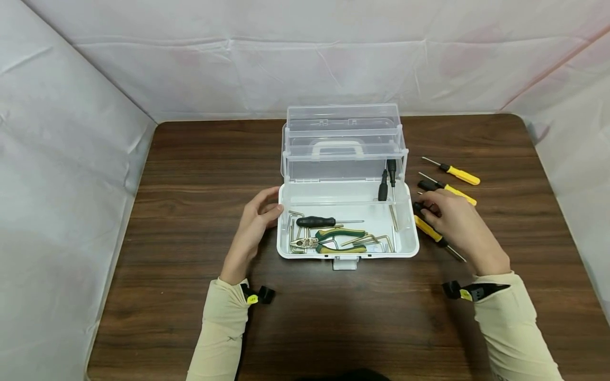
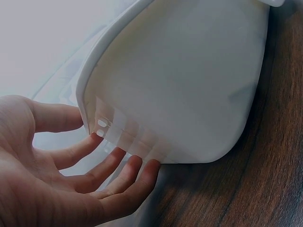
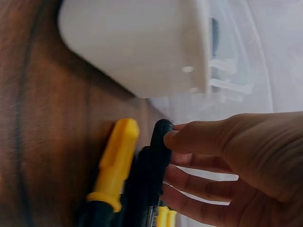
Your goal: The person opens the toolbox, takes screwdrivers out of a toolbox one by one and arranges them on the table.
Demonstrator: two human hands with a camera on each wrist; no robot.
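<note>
A white toolbox (image 1: 347,256) stands on the table with its clear lid (image 1: 343,117) raised. My left hand (image 1: 252,227) touches its left end, the thumb at the rim and relaxed fingertips along the outer wall (image 2: 189,85). Beyond the right end, my right hand (image 1: 452,222) pinches the black handle of a screwdriver (image 3: 160,146) between thumb and fingers. A yellow-handled screwdriver (image 3: 116,161) lies right beside it. Inside the box are green-handled pliers (image 1: 340,232), a black screwdriver (image 1: 315,221), several hex keys (image 1: 381,241) and two more black-handled screwdrivers (image 1: 383,188).
Two yellow screwdrivers (image 1: 463,175) (image 1: 459,193) lie farther back, right of the box. The box's front latch (image 1: 345,263) hangs down. White sheeting (image 1: 238,74) closes off the back and sides of the wooden table (image 1: 200,174).
</note>
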